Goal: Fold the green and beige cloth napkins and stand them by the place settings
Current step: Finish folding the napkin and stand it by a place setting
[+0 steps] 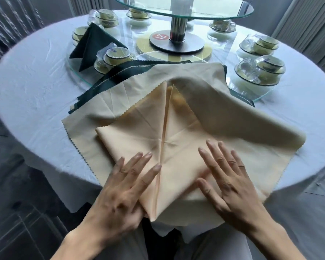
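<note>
A beige napkin (148,128) lies folded into a diamond with a centre seam at the near edge of the table. My left hand (124,182) presses flat on its left half, thumb tucked at the near corner. My right hand (227,171) presses flat on the right half with fingers spread. Under it lies a stack of flat napkins, with a larger beige one (223,102) on top and dark green ones (120,76) fanned out behind. A folded green napkin (90,45) stands upright by a place setting at the back left.
Wrapped bowl-and-cup sets (114,57) (261,72) ring a glass turntable (259,97) on the white tablecloth (30,94). A metal post (178,27) holds a second glass tier overhead. Chairs stand at the left edge.
</note>
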A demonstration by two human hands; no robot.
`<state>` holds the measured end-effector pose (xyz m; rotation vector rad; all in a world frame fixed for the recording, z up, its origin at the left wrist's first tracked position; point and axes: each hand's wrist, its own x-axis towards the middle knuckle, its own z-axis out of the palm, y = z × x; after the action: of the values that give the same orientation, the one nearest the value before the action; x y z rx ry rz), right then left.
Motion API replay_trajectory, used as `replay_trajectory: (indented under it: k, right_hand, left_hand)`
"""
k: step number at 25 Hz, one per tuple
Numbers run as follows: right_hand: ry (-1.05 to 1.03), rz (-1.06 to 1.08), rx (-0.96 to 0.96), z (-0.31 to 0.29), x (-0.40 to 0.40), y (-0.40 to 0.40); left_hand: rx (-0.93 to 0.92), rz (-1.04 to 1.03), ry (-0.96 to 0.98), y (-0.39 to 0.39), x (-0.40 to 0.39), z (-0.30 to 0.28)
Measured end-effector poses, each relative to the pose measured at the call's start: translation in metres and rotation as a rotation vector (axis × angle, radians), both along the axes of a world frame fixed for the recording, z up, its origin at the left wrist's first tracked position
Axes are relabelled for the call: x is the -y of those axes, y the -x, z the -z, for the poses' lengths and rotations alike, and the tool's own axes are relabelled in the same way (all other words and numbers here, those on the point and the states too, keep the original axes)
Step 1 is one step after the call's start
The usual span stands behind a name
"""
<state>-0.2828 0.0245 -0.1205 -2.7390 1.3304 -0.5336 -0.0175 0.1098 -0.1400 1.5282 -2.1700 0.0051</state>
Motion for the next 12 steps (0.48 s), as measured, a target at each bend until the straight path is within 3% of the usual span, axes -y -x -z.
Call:
replay_trajectory:
  k: [3, 7, 12]
  right_hand:
    - [0.058, -0.138, -0.076, 0.013, -0.034, -0.02]
    - [0.086, -0.147, -0.18, 0.023, -0.029, -0.038]
    - [0.076, -0.168, -0.1, 0.02, -0.023, -0.037]
  left_hand:
    - [-0.12, -0.071, 0.048, -0.005, -0.009, 0.003]
    - [0.019, 0.008, 0.037, -0.005, -0.01, 0.013]
    - [0.074, 0.062, 0.087, 0.005, -0.002, 0.004]
